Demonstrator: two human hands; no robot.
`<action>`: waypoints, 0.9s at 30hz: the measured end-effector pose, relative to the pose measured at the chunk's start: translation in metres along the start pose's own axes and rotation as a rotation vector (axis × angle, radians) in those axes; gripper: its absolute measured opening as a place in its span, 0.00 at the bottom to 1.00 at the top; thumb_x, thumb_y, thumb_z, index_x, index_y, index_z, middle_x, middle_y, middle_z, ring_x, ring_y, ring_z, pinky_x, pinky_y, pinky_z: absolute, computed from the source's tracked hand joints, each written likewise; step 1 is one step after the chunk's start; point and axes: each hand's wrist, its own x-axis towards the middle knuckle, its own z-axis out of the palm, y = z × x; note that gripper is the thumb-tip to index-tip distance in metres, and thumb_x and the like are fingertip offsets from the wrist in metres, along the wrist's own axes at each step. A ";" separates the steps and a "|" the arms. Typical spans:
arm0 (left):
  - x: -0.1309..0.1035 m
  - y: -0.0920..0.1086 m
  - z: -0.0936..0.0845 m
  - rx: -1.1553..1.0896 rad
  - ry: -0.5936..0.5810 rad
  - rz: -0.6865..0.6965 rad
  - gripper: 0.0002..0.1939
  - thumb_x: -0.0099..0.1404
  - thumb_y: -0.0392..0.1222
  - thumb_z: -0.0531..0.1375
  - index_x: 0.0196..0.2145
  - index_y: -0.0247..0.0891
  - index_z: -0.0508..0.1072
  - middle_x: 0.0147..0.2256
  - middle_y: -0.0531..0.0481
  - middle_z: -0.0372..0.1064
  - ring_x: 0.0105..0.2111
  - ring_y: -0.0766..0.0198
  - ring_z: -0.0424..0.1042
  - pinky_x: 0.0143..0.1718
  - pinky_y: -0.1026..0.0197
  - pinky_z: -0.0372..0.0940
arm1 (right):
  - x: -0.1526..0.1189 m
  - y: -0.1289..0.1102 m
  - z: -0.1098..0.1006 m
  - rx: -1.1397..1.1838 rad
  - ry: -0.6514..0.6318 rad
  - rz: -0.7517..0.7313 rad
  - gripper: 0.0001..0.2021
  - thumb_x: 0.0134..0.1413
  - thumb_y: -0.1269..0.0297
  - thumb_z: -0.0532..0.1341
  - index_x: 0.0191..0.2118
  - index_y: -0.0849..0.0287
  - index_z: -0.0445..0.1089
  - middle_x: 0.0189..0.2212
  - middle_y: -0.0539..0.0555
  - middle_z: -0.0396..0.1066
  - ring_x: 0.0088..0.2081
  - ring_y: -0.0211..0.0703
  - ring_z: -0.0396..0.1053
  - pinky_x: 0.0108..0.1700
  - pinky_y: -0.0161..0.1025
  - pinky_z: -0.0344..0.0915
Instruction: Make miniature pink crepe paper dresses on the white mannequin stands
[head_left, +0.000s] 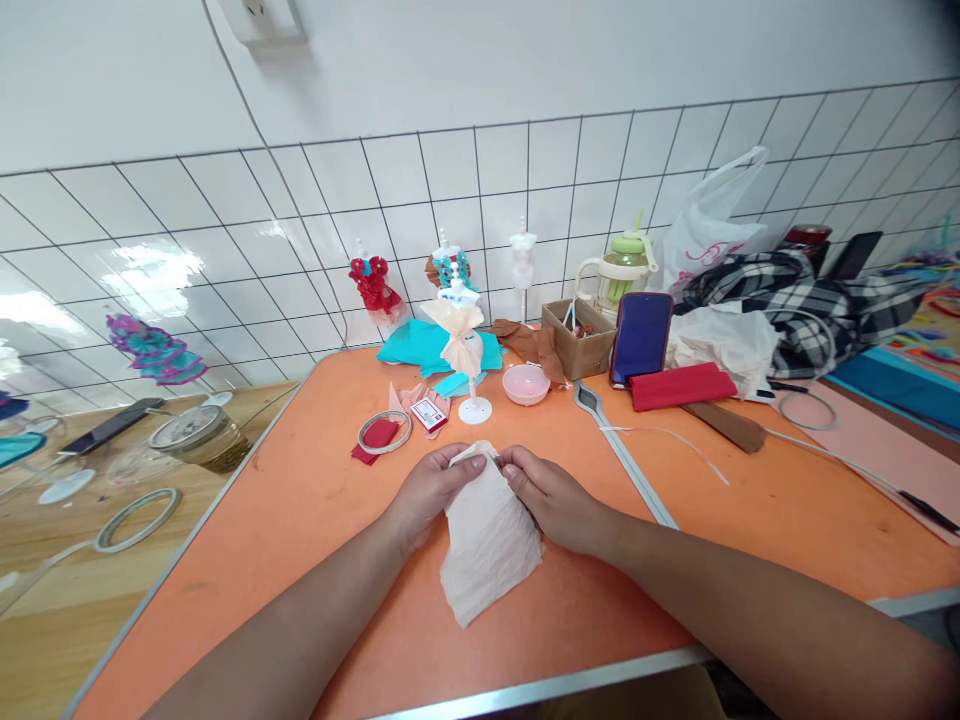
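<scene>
Between my two hands is a piece of cream crepe paper (491, 550), its top edge pinched and its lower part hanging towards the table's front edge. My left hand (435, 485) is closed on the top left of the paper, thumb lying on it. At the top right corner my right hand (551, 495) is closed, fingers pressed together; a small dark sliver shows by its fingertips, too small to name. Just beyond my hands stands a small white mannequin (474, 408) wrapped in cream crepe paper, gathered at the waist.
Behind are a pink bowl (526, 384), a cardboard box (577, 340), a phone (641, 340) and turquoise paper (409, 343). A tape roll (385, 432) lies left, a red paper roll (684, 386) right. A grey strip (630, 465) runs beside my right hand.
</scene>
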 end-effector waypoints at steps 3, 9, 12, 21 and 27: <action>0.001 -0.001 -0.001 -0.002 -0.001 0.002 0.13 0.57 0.45 0.65 0.36 0.35 0.72 0.31 0.47 0.73 0.29 0.62 0.72 0.31 0.62 0.63 | 0.000 0.000 0.000 -0.012 0.005 0.005 0.13 0.65 0.56 0.45 0.43 0.57 0.62 0.32 0.50 0.67 0.33 0.39 0.63 0.32 0.35 0.57; 0.001 -0.001 -0.001 0.008 -0.016 -0.012 0.14 0.55 0.46 0.66 0.35 0.34 0.73 0.30 0.47 0.73 0.30 0.60 0.73 0.31 0.61 0.63 | 0.001 0.003 -0.001 -0.076 0.012 -0.016 0.13 0.66 0.58 0.43 0.42 0.56 0.61 0.29 0.49 0.66 0.30 0.38 0.63 0.30 0.34 0.55; 0.001 0.001 -0.001 -0.009 0.023 0.003 0.14 0.55 0.47 0.66 0.35 0.35 0.73 0.30 0.48 0.73 0.29 0.61 0.73 0.30 0.62 0.62 | 0.001 0.004 -0.001 -0.108 0.027 -0.041 0.12 0.66 0.58 0.44 0.41 0.56 0.61 0.32 0.50 0.67 0.33 0.39 0.64 0.32 0.35 0.56; 0.002 0.002 -0.003 -0.049 0.020 0.007 0.12 0.56 0.46 0.65 0.32 0.35 0.72 0.29 0.47 0.74 0.28 0.60 0.73 0.31 0.62 0.63 | 0.000 0.005 0.002 0.065 -0.028 0.018 0.13 0.65 0.55 0.43 0.42 0.55 0.59 0.27 0.46 0.62 0.21 0.32 0.57 0.22 0.30 0.54; 0.002 0.001 -0.002 -0.045 0.010 0.007 0.11 0.56 0.45 0.65 0.33 0.35 0.73 0.30 0.46 0.75 0.29 0.60 0.73 0.32 0.61 0.64 | 0.001 0.005 0.003 0.145 -0.033 0.005 0.14 0.65 0.53 0.44 0.40 0.56 0.59 0.27 0.46 0.59 0.22 0.32 0.55 0.23 0.30 0.53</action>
